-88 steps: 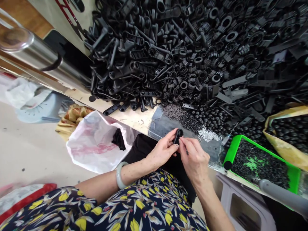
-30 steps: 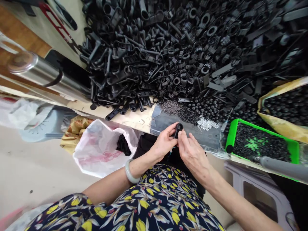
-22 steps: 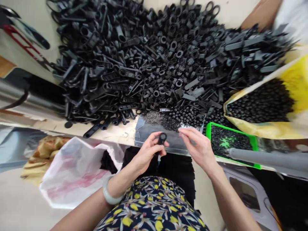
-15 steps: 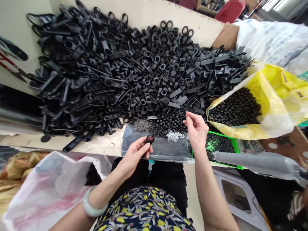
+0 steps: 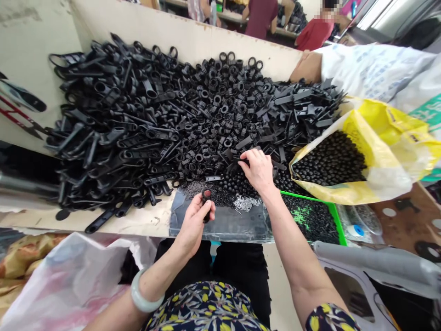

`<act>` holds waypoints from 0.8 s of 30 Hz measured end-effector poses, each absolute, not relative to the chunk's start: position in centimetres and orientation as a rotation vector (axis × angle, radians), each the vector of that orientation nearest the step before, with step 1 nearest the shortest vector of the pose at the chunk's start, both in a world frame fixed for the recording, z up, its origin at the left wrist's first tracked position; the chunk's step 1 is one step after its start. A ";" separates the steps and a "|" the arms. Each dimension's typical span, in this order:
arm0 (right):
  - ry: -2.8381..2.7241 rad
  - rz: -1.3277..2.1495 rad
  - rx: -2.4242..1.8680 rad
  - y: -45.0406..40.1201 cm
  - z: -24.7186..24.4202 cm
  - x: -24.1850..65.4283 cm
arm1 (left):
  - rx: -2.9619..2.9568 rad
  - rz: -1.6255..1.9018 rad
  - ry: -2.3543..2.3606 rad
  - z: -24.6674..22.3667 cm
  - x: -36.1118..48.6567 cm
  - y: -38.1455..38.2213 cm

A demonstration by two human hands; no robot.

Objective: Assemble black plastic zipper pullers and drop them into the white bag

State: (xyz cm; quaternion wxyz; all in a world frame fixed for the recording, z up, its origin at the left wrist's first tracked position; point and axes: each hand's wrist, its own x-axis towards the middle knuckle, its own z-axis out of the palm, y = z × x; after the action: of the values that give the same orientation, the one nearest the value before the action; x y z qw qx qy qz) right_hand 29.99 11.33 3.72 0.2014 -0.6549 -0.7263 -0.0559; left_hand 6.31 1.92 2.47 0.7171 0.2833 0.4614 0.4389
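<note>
Black plastic parts (image 5: pixel 138 110) lie in a large pile across the bench: long handles at the left, rings (image 5: pixel 220 103) in the middle, flat pieces (image 5: pixel 294 99) at the right. Near the bench's front edge, my left hand (image 5: pixel 196 220) is closed round a black part (image 5: pixel 206 204) with a reddish top. My right hand (image 5: pixel 257 170) reaches over the front of the pile, fingers bent at the flat pieces; what lies between its fingertips is too small to make out. Silver pins (image 5: pixel 246 203) and black balls (image 5: pixel 234 181) lie below it.
An open yellow bag (image 5: pixel 382 138) of black balls stands at the right, beside a green tray (image 5: pixel 336 216) of small black pieces. Scissors (image 5: pixel 20 117) are at the far left. White sacks (image 5: pixel 372 69) lie behind, with people (image 5: pixel 262 16) beyond the board.
My right hand has moved left and forward to the pile's front. The part in my left hand has been tilted, its reddish face turned upward. The view has tipped up, showing people behind.
</note>
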 end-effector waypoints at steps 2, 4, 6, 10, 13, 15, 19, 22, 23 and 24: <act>-1.930 -0.051 -1.755 11.3 3.8 30.4 | 0.620 0.973 1.006 2.9 6.5 2.0; -1.728 0.075 -1.666 11.2 3.9 30.5 | 0.615 0.990 0.999 3.1 6.6 2.1; -1.451 0.241 -1.558 10.9 3.8 30.1 | 0.610 1.011 0.998 3.2 6.8 2.3; -1.101 0.739 -1.358 8.5 3.1 27.0 | 0.616 1.067 0.970 3.1 7.9 3.1; -1.235 1.072 -1.297 5.9 3.0 24.1 | 0.626 1.144 0.952 3.0 9.3 3.8; -1.462 1.023 -1.311 4.7 3.6 23.1 | 0.607 1.184 0.959 2.9 10.0 4.3; -1.928 0.697 -1.315 5.0 6.1 24.4 | 0.527 1.169 0.963 2.9 10.2 5.1; -1.845 0.436 -1.423 7.4 8.4 28.2 | 0.507 1.154 0.977 2.9 9.5 5.5; -1.751 0.316 -1.491 8.5 9.0 29.9 | 0.519 1.147 0.985 3.0 9.3 5.5; -1.635 0.179 -1.559 9.6 9.5 31.8 | 0.538 1.135 0.994 3.0 9.0 5.4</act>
State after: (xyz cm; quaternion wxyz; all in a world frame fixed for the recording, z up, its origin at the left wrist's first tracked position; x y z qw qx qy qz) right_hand 31.82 9.61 9.55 0.4239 -0.6229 -0.6536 0.0717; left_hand 8.99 5.38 3.04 0.6960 0.2410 0.4456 0.5089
